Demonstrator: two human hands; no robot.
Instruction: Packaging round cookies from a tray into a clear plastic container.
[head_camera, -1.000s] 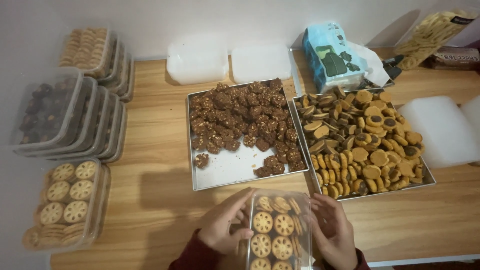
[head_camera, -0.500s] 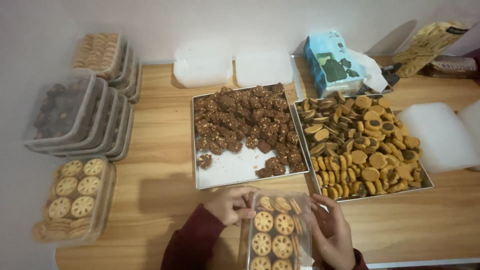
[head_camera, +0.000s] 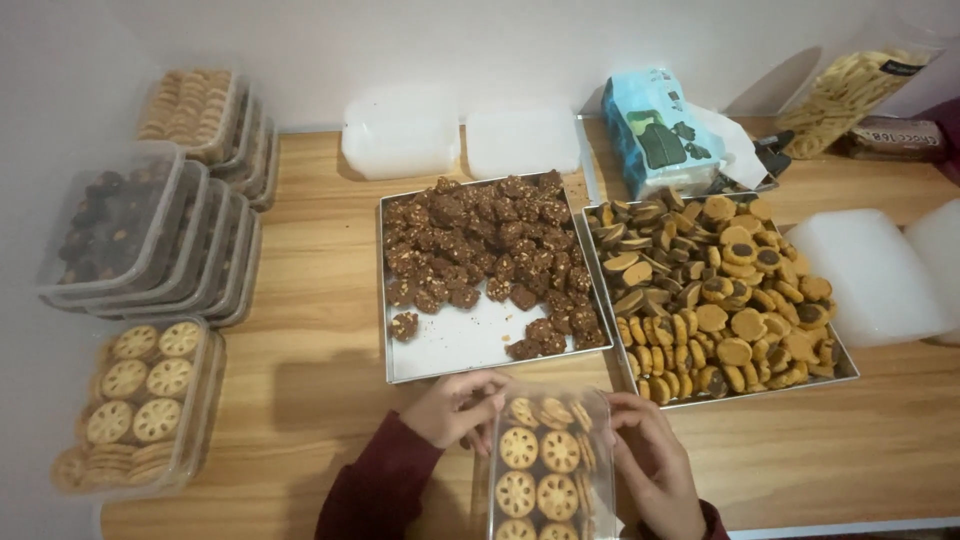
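Note:
A clear plastic box of round lattice-topped cookies (head_camera: 545, 465) rests at the near edge of the wooden table (head_camera: 320, 380). My left hand (head_camera: 455, 408) grips its far-left corner with curled fingers. My right hand (head_camera: 650, 460) lies along its right side, fingers pressed on the lid edge. Both sleeves are dark red. Just beyond the box lie two metal trays: the left tray (head_camera: 450, 340) holds dark chocolate nut cookies, the right tray (head_camera: 845, 365) holds tan cookies with dark centres.
Filled clear boxes stand at the left: lattice cookies (head_camera: 140, 400), dark cookies (head_camera: 140, 235), pale cookies (head_camera: 205, 110). Empty white containers (head_camera: 400, 135) sit at the back, more of them (head_camera: 875, 270) on the right. A blue tissue pack (head_camera: 660, 125) and a cookie bag (head_camera: 850, 85) are behind.
My left hand slid from the box's left side up to its far-left corner. The right hand stayed on the right edge. The view shifted slightly.

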